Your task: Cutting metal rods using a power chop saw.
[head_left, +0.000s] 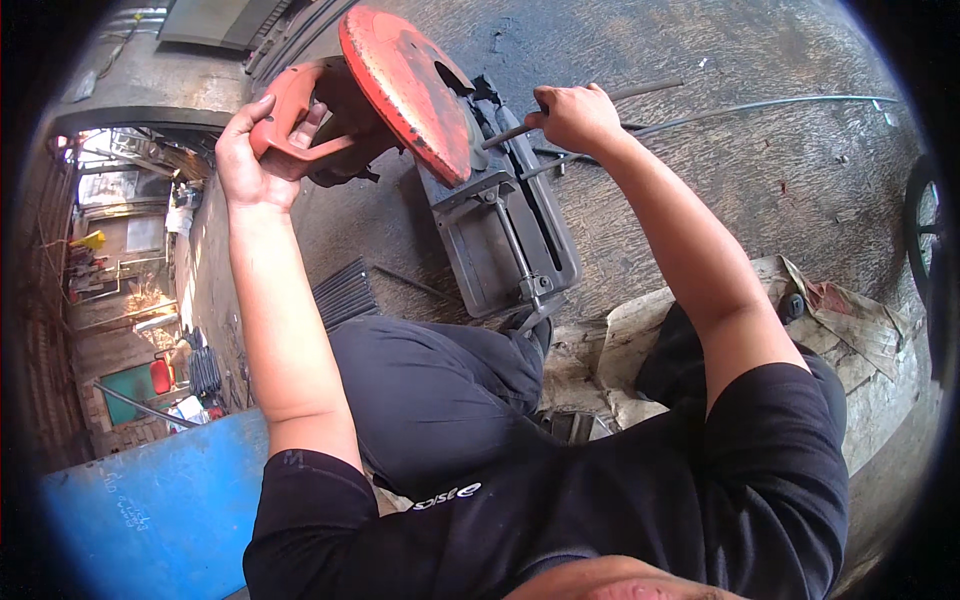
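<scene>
A chop saw with a worn red blade guard (405, 85) and a grey metal base (470, 265) stands on the floor in front of me. My left hand (255, 165) is closed round its red D-shaped handle (290, 100), thumb on the outer side. In my right hand (577, 120) is a thin dark metal rod (650, 89), gripped from above. The rod's left end reaches in beside the lower edge of the guard, over the base. A clamp screw (515, 240) runs along the base. The guard hides most of the blade.
Short dark bars (345, 292) lie bundled left of the base. A long thin rod (780, 103) stretches across the floor to the right. Dirty sheeting (640, 325) lies near my legs. A blue panel (150, 520) is at lower left, and a dark wheel (925, 215) at the right edge.
</scene>
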A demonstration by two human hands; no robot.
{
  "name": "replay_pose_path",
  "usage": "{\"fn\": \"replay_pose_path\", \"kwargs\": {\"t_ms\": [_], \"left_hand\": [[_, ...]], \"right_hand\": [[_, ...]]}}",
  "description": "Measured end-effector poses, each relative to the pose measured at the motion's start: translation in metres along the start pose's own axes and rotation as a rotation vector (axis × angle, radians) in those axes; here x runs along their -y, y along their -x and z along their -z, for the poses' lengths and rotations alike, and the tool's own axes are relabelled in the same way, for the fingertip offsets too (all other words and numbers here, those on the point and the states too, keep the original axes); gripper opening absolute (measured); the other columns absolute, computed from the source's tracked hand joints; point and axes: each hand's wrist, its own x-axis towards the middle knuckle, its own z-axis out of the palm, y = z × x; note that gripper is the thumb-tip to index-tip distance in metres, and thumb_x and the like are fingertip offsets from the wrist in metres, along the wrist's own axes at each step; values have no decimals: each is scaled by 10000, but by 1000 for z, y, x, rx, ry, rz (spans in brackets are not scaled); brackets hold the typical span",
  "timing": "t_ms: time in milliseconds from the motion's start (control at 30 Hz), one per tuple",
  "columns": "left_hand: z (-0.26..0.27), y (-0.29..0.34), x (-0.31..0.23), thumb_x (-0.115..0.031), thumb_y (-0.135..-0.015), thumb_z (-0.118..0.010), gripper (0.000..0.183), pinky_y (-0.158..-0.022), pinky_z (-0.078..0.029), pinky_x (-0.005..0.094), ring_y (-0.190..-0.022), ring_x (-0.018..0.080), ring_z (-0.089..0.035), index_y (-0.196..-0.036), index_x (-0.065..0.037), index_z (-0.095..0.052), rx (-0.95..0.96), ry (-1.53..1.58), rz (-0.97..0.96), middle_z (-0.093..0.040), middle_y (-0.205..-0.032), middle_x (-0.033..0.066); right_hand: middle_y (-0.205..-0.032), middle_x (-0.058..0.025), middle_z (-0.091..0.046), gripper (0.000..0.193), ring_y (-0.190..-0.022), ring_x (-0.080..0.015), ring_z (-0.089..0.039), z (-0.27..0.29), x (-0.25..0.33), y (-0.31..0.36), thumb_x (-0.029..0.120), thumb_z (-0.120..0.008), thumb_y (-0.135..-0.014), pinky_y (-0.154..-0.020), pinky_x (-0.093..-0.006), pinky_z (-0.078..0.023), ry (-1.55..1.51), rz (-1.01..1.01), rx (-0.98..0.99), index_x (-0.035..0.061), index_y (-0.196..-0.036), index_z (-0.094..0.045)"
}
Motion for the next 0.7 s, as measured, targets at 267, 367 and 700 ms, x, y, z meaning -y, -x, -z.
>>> {"fn": "replay_pose_path", "kwargs": {"t_ms": [267,367,700], "left_hand": [[-1,7,1,-176,-847,-522,498,-906,-485,472,-987,370,-576,-1262,77,-412,7,2,22,-511,-1196,226],[-1,8,1,-172,-843,-527,501,-901,-486,472,-984,370,-577,-1262,77,-410,24,4,27,-507,-1195,229],[4,4,1,-166,-837,-533,504,-904,-489,458,-988,370,-579,-1261,78,-413,75,6,30,-512,-1197,228]], "right_hand": [[-890,-84,-690,324,-904,-258,-648,-6,9,-4,431,-583,-833,-861,-425,-413,55,38,11,154,-991,-636],[-900,-87,-690,336,-914,-255,-646,-7,9,-7,442,-583,-832,-863,-426,-413,55,29,15,160,-1004,-641],[-878,-107,-681,342,-884,-283,-640,-15,4,-8,425,-579,-841,-830,-410,-429,19,24,8,99,-936,-615]]}}
